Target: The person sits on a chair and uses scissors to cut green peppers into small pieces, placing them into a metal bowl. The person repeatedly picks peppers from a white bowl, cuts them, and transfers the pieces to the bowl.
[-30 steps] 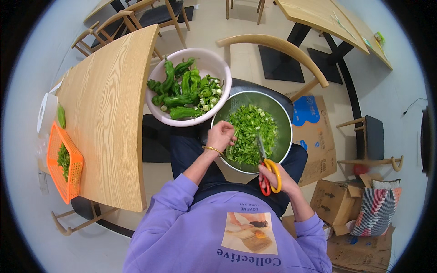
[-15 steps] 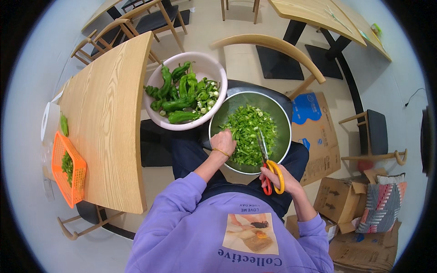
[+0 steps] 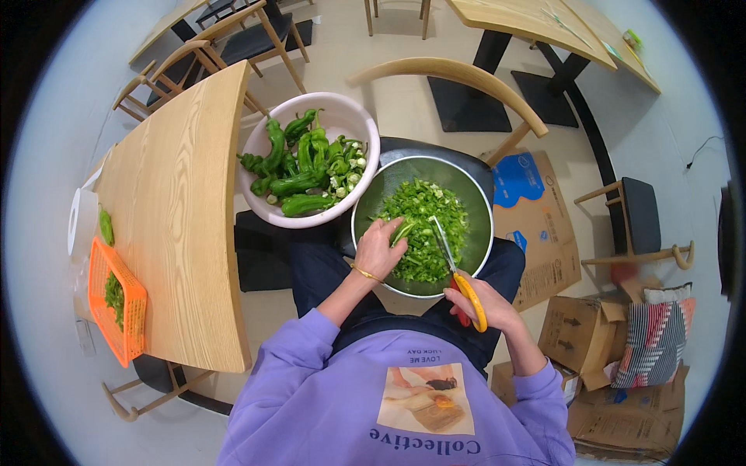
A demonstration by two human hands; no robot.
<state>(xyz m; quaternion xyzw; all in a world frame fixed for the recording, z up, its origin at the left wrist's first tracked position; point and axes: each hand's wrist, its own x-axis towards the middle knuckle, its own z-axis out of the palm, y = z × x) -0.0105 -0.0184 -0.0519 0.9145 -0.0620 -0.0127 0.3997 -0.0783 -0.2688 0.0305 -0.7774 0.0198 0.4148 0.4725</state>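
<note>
**Pepper and scissors over the steel bowl**

Since the earlier frame, the left hand [image 3: 379,247] had slid from the middle of the chopped heap toward the near left rim of the steel bowl [image 3: 373,198], and the scissors [image 3: 454,273] had tipped so their blades pointed further in over the greens. Its fingers were closed around a slim green pepper [image 3: 402,231], held just above the pile. The right hand [image 3: 488,304] gripped the scissors by their smooth yellow loop handles, with the thin metal blades slightly parted beside the pepper's tip. The two hands were near each other but apart.

Round and shiny, the steel bowl rested on the person's lap, half filled with finely cut green pieces [image 3: 427,225]. Touching its far left rim sat a pale pink plastic bowl [image 3: 350,124] of whole, wrinkled, curved peppers. Further left stood a wooden table [image 3: 179,217] with visible grain, and an orange mesh basket [image 3: 109,303] at its outer edge.
</note>
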